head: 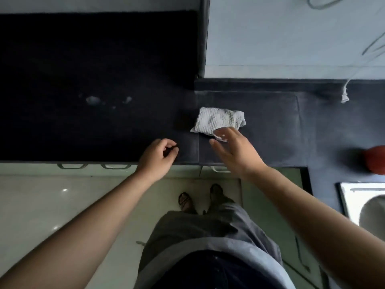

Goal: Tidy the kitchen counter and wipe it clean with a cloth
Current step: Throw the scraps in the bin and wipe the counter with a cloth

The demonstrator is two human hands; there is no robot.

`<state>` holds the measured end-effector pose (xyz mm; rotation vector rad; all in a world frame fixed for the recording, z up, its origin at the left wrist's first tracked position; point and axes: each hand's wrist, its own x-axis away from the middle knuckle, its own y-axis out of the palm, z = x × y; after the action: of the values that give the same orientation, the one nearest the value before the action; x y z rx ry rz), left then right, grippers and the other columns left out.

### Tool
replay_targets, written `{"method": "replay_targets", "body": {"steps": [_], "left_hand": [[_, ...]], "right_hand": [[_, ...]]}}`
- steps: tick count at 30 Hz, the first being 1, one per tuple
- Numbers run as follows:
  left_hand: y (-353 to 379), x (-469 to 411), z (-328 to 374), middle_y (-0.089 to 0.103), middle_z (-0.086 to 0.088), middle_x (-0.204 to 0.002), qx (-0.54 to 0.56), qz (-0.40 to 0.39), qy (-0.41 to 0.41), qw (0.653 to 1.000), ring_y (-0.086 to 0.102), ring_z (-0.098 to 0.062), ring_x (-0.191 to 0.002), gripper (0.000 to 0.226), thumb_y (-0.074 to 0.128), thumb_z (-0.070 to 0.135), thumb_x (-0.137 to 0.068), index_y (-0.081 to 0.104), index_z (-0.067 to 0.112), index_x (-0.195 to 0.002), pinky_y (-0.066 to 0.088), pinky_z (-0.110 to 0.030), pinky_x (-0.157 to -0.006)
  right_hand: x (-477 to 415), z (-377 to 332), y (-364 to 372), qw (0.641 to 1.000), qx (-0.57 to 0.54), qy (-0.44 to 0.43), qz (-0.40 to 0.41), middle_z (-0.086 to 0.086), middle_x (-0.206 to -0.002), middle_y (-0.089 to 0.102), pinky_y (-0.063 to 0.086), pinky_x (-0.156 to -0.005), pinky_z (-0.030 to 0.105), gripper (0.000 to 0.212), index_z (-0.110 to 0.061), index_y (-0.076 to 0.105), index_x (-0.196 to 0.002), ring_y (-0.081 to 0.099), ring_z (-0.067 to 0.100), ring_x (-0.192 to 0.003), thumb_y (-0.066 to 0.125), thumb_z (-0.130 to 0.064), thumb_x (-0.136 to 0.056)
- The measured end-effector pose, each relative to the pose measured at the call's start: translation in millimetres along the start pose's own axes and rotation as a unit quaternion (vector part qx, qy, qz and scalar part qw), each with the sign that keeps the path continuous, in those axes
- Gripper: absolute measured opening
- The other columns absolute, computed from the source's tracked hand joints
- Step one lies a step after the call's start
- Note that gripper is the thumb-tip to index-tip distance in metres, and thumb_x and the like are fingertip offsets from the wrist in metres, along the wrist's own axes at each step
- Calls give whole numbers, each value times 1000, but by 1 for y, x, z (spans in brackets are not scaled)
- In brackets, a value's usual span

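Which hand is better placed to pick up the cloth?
Right. The right hand is open with fingertips at the cloth; the left hand is curled near the counter edge, farther away.

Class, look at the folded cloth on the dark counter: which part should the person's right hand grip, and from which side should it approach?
Probably the near edge of the cloth, approached from the counter's front. It lies folded flat, and the right hand, fingers spread, already reaches its near right corner. A thumb-under pinch there should lift it.

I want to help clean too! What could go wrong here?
The right hand only touches the cloth's near edge, so it might bunch up instead of wiping flat. The wet drops sit far left on the dark counter and could be missed. The red object might get bumped.
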<state>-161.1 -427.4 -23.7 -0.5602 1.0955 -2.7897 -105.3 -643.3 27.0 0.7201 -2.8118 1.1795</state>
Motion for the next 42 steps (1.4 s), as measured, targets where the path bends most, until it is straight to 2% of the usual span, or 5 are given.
{"method": "replay_targets", "body": {"steps": [11, 15, 22, 28, 42], "left_hand": [[21, -47, -14, 41, -16, -145, -280, 38, 7, 959, 41, -42, -129, 61, 43, 51, -84, 47, 17, -136, 41, -55, -95], [26, -45, -17, 40, -15, -146, -287, 37, 5, 957, 40, -41, -130, 62, 38, 51, -85, 45, 18, -137, 39, -57, -96], [26, -45, -17, 34, -10, -151, -266, 31, -12, 963, 31, -36, -137, 62, 36, 53, -87, 38, 23, -141, 33, -58, -102], [21, -45, -16, 34, -9, -150, -244, 23, -11, 970, 31, -35, -137, 62, 36, 54, -86, 40, 24, -139, 33, -55, -102], [-117, -79, -111, 51, -6, -137, -134, 122, 52, 982, 43, -22, -129, 52, 43, 44, -90, 47, 18, -134, 38, -37, -104]], "right_hand": [[-116, 44, 2, 943, 263, -126, -161, 1, -151, 19, 19, -109, 60, 57, -37, 18, -143, 15, 28, -137, 40, -49, -91], [-116, 57, 9, 929, 300, -150, -158, 7, -148, 29, 32, -99, 56, 62, -39, 16, -143, 31, 32, -131, 19, -63, -86], [-114, 62, 8, 911, 345, -168, -152, 12, -132, 50, 47, -77, 49, 62, -34, 31, -140, 52, 35, -108, 28, -62, -85], [-132, 42, 22, 953, 210, -150, -157, 15, -116, 54, 53, -68, 44, 51, -21, 51, -129, 56, 38, -98, 58, -45, -85], [-174, -92, 130, 991, 82, -97, -34, 5, -120, 51, 50, -80, 40, 55, -27, 38, -137, 51, 29, -108, 55, -45, -87]]}}
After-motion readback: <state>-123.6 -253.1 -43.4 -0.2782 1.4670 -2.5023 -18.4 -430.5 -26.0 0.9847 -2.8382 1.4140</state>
